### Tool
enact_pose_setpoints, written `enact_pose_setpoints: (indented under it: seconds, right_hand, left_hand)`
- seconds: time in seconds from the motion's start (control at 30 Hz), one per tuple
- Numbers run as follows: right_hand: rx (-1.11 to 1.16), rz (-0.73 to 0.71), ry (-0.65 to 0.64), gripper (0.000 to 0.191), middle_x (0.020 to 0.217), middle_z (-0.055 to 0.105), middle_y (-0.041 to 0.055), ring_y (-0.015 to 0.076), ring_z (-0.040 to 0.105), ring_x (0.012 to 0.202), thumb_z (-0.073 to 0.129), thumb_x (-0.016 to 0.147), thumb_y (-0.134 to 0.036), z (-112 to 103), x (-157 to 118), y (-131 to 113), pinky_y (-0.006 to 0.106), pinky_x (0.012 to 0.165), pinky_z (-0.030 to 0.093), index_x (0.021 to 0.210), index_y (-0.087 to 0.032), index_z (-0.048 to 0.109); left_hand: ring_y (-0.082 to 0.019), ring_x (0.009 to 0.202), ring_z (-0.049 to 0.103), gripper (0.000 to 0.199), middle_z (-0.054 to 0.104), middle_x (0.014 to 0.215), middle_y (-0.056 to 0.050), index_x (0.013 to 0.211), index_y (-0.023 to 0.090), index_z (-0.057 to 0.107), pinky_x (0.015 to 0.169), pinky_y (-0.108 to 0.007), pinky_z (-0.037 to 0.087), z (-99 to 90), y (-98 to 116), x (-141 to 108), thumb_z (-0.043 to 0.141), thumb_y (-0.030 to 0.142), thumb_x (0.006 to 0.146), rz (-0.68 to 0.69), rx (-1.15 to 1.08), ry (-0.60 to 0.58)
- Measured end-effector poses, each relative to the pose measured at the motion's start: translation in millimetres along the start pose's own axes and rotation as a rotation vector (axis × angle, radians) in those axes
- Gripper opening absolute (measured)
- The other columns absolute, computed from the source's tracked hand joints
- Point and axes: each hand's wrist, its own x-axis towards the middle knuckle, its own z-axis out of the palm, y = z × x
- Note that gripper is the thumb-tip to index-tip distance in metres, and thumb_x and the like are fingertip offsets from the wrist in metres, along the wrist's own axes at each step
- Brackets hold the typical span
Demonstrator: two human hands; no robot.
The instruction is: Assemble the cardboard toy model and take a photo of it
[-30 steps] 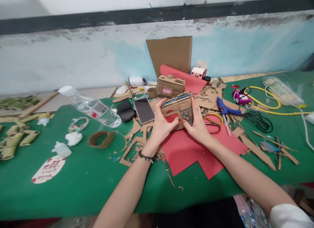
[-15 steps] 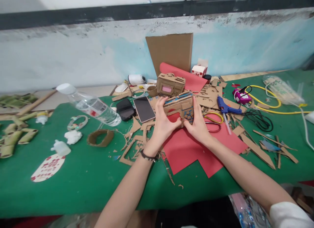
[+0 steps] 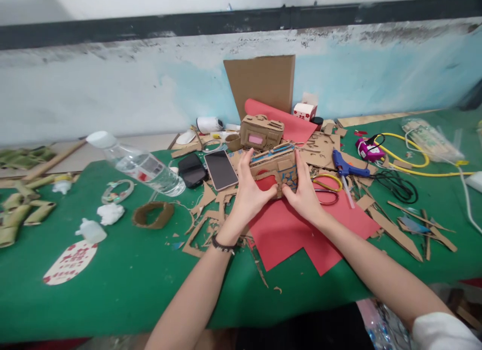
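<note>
We hold a small cardboard model (image 3: 276, 169) between both hands, a little above the middle of the frame. Our left hand (image 3: 250, 192) grips its left end, fingers curled up behind it and the thumb pressed on the front beside a red patch. Our right hand (image 3: 303, 189) clamps the right end the same way, fingers wrapped over the top edge and the thumb low on the front near a patch of blue-edged cells. The model sits just above a sheet of red paper (image 3: 297, 229), which spreads over the green table (image 3: 131, 284) toward the lower middle of the frame. A dark bracelet (image 3: 223, 244) circles our left wrist.

Just behind the model stands a second cardboard model (image 3: 261, 131) with a pink window, and behind that a brown board (image 3: 263, 81) leans on the wall. Left of our hands lie two phones (image 3: 211, 169) side by side, screens up, and farther left a clear bottle (image 3: 141, 164) rests on its side. A cardboard ring (image 3: 152, 214) lies below the bottle. Cardboard scraps (image 3: 205, 219) litter the cloth around our left wrist. To the right of the model we see yellow-handled scissors (image 3: 327, 184) touching the red paper, then a blue glue gun (image 3: 346, 166), a black cord (image 3: 395, 184) and a yellow cable (image 3: 417, 164) toward the right edge.
</note>
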Motion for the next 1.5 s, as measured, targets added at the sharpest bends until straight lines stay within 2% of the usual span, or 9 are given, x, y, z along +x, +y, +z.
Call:
enact_pose_setpoints:
  seconds: [0.13,0.23,0.4,0.47,0.7,0.93,1.07,1.2,1.5]
  right_hand:
    - [0.001,-0.009,0.002,0.104,0.186,0.021,0.0096,0.0329,0.021,0.173,0.062,0.094,-0.023,0.1,0.7,1.7,0.064,0.141,0.024,0.181,-0.030,0.005]
    - [0.023,-0.023,-0.016,0.103,0.184,0.028,0.0103,0.0323,0.027,0.171,0.063,0.092,-0.021,-6.3,6.0,4.7,0.063,0.140,0.026,0.181,-0.029,0.011]
    - [0.081,-0.028,-0.103,0.100,0.182,0.035,0.0070,0.0320,0.036,0.168,0.066,0.093,-0.025,-27.3,18.5,16.8,0.064,0.139,0.029,0.180,-0.034,0.018]
    - [0.110,-0.026,-0.133,0.099,0.183,0.033,0.0066,0.0323,0.036,0.168,0.068,0.097,-0.033,-32.0,20.4,21.0,0.064,0.138,0.030,0.180,-0.035,0.016]
    - [0.057,0.000,-0.052,0.110,0.184,0.027,0.0135,0.0362,0.031,0.170,0.079,0.096,-0.057,-21.8,15.0,17.9,0.064,0.138,0.030,0.180,-0.031,0.013]
    - [-0.079,-0.044,0.009,0.113,0.182,0.029,0.0156,0.0372,0.032,0.169,0.079,0.095,-0.051,-15.5,10.5,10.5,0.065,0.138,0.031,0.180,-0.030,0.007]
    - [-0.090,-0.006,0.014,0.120,0.183,0.027,0.0155,0.0384,0.029,0.170,0.082,0.092,-0.052,-14.4,9.3,11.1,0.067,0.138,0.029,0.180,-0.031,0.002]
    - [-0.033,-0.024,-0.012,0.114,0.183,0.028,0.0142,0.0367,0.030,0.170,0.079,0.095,-0.051,-16.5,11.0,13.7,0.065,0.138,0.028,0.180,-0.032,0.006]
    - [0.007,0.003,0.013,0.115,0.183,0.029,0.0133,0.0366,0.029,0.170,0.081,0.094,-0.060,-14.8,10.7,6.9,0.065,0.139,0.027,0.180,-0.035,0.008]
  left_hand:
    - [-0.040,0.167,0.031,0.118,0.033,0.175,-0.018,0.172,0.029,0.023,0.139,-0.063,0.027,1.7,2.2,-1.2,0.093,0.033,0.077,-0.031,-0.011,0.009]
    - [-0.039,0.166,0.034,0.116,0.033,0.176,-0.018,0.172,0.028,0.023,0.139,-0.062,0.027,-3.5,0.3,1.4,0.093,0.038,0.080,-0.048,-0.087,-0.018]
    - [-0.038,0.167,0.035,0.108,0.031,0.181,-0.014,0.175,0.032,0.023,0.140,-0.058,0.030,-23.2,-6.8,10.4,0.088,0.047,0.090,-0.027,-0.278,-0.270]
    - [-0.038,0.170,0.031,0.107,0.027,0.183,-0.014,0.176,0.032,0.021,0.141,-0.059,0.025,-27.3,-6.8,11.9,0.086,0.046,0.092,-0.016,-0.288,-0.306]
    - [-0.035,0.171,0.028,0.098,0.026,0.184,-0.014,0.177,0.030,0.018,0.141,-0.057,0.025,-18.0,-4.9,7.6,0.077,0.042,0.099,0.024,-0.240,-0.269]
    - [-0.036,0.169,0.031,0.096,0.031,0.181,-0.017,0.174,0.027,0.024,0.141,-0.060,0.025,-9.4,-4.4,4.0,0.078,0.034,0.095,0.050,-0.160,-0.211]
    - [-0.035,0.168,0.032,0.093,0.032,0.180,-0.016,0.173,0.027,0.025,0.141,-0.060,0.025,-13.8,0.1,5.4,0.076,0.030,0.095,0.027,-0.179,-0.246]
    - [-0.034,0.168,0.034,0.088,0.035,0.178,-0.015,0.172,0.026,0.028,0.141,-0.058,0.026,-21.6,1.0,9.0,0.070,0.024,0.094,0.040,-0.222,-0.314]
    - [-0.035,0.161,0.044,0.077,0.046,0.170,-0.016,0.165,0.026,0.039,0.138,-0.058,0.033,-17.4,1.1,9.4,0.075,0.035,0.098,0.024,-0.193,-0.267]
